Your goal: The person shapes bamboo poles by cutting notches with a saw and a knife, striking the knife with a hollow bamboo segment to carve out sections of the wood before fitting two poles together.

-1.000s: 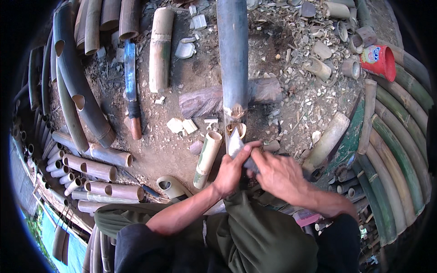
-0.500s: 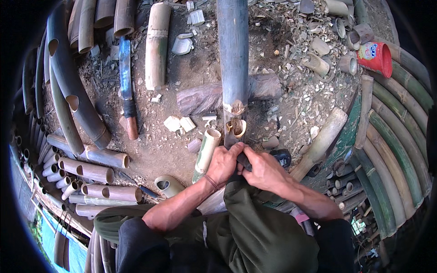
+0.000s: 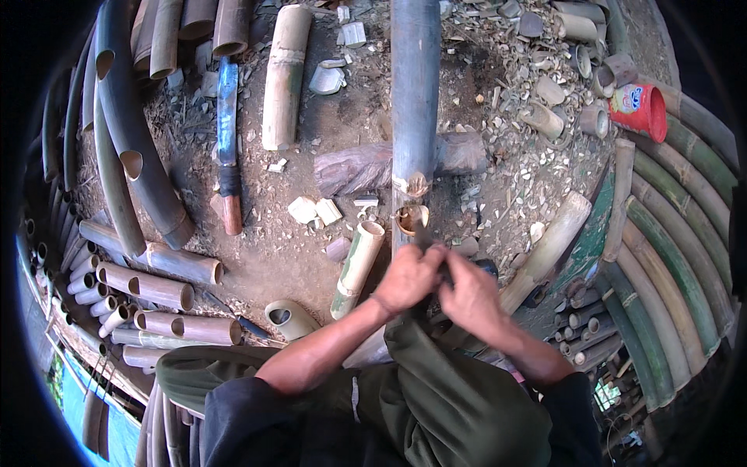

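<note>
A long grey bamboo pole [image 3: 415,86] lies away from me across a brown log [image 3: 354,167]; its near end is hacked and ragged. Just below that end sits a short open bamboo stub [image 3: 410,219]. My left hand [image 3: 408,276] and my right hand [image 3: 471,294] are pressed together, both shut on a dark tool handle [image 3: 436,268] whose narrow blade [image 3: 421,232] reaches up to the stub. A pale cut bamboo section [image 3: 358,265] lies just left of my left hand. My green trousers fill the lower middle.
A machete with a blue-grey blade and wooden handle [image 3: 227,140] lies at the left. Cut bamboo tubes [image 3: 156,292] are stacked at the lower left, and green poles [image 3: 677,265] curve along the right. A red container [image 3: 642,110] stands at the upper right. Chips litter the dirt.
My hands have drawn closer together around the tool and shifted slightly right, staying just below the pole's cut end. The pole and log have not moved.
</note>
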{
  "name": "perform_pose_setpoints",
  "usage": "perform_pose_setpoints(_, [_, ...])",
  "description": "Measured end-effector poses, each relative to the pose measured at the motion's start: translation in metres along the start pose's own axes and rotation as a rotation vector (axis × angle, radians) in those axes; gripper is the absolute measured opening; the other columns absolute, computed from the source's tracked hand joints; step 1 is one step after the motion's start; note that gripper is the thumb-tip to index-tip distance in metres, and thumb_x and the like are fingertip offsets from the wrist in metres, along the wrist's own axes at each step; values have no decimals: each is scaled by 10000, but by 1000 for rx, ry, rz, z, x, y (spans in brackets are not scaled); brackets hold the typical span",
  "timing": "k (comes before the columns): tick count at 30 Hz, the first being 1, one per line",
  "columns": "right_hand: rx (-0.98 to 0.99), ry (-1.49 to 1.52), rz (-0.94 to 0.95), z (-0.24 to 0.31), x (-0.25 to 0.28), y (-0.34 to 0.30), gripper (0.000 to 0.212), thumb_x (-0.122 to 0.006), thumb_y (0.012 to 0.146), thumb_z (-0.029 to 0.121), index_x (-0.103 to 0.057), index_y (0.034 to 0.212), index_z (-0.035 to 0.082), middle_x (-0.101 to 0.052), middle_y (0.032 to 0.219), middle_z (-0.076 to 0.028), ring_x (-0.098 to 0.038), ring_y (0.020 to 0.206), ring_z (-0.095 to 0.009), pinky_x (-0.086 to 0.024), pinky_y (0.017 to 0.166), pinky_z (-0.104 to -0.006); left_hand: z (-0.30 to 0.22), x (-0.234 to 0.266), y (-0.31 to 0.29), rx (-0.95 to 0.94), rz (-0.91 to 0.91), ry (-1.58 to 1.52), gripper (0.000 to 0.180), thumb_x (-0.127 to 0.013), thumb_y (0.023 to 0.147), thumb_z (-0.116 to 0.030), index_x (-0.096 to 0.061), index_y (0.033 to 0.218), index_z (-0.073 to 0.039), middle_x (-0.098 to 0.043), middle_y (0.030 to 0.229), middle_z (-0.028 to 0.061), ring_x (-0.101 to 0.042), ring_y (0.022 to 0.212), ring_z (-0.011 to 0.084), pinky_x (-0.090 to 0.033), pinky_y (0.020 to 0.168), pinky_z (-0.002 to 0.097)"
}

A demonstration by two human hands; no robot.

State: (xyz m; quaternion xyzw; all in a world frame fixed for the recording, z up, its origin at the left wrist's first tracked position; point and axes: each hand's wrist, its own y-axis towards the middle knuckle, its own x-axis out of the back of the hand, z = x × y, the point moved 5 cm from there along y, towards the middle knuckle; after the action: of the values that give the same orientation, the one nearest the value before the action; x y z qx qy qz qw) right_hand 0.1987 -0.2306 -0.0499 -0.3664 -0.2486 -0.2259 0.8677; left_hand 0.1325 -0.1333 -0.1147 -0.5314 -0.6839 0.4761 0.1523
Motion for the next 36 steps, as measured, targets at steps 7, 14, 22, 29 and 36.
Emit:
perform_pose_setpoints(7, [269, -758, 480, 49, 36, 77, 257, -673, 807, 171, -629, 1020, 34, -706, 766, -142, -705, 668, -324, -563, 588, -405, -7, -12, 4, -52, -116, -592, 496, -414, 1000, -355, -559, 626, -62, -525, 555, 23, -474, 544, 124, -362, 553, 286])
perform_pose_setpoints(14, [503, -1090, 732, 113, 14, 124, 93, -679, 783, 157, -741, 804, 92, -729, 758, -86, -731, 727, -222, -578, 633, -343, 1, -9, 6, -33, 370, -1329, 527, -370, 1002, -549, -573, 1034, -64, -605, 792, 20, -563, 732, 165, -448, 710, 341])
perform_pose_setpoints(22, [210, -432, 257, 14, 34, 39, 367, -557, 934, 368, -648, 862, 21, -650, 727, -210, -642, 711, -432, -516, 648, -490, 26, -4, -58, -99, 374, 113, 796, -687, 905, -416, -327, 1447, 44, -513, 1352, 209, -509, 1248, 286, -398, 1073, 419])
perform_pose_setpoints(29, [-347, 849, 71, 20, -44, -2, 329, -415, 1046, 279, -555, 1034, -19, -745, 922, -130, -683, 771, -183, -527, 748, -345, 23, 50, -99, -289, -46, 667, 657, -688, 733, -155, -458, 1331, -11, -604, 1171, 244, -625, 1054, 368, -500, 923, 415])
perform_pose_setpoints(36, [-498, 1172, 333, 46, -95, 55, 336, -427, 1040, 235, -568, 1047, -69, -709, 946, -183, -666, 552, -189, -577, 475, -275, 0, 131, -81, -145, -289, 796, 375, -776, 690, -229, -688, 985, -14, -704, 796, 179, -713, 741, 224, -567, 693, 350])
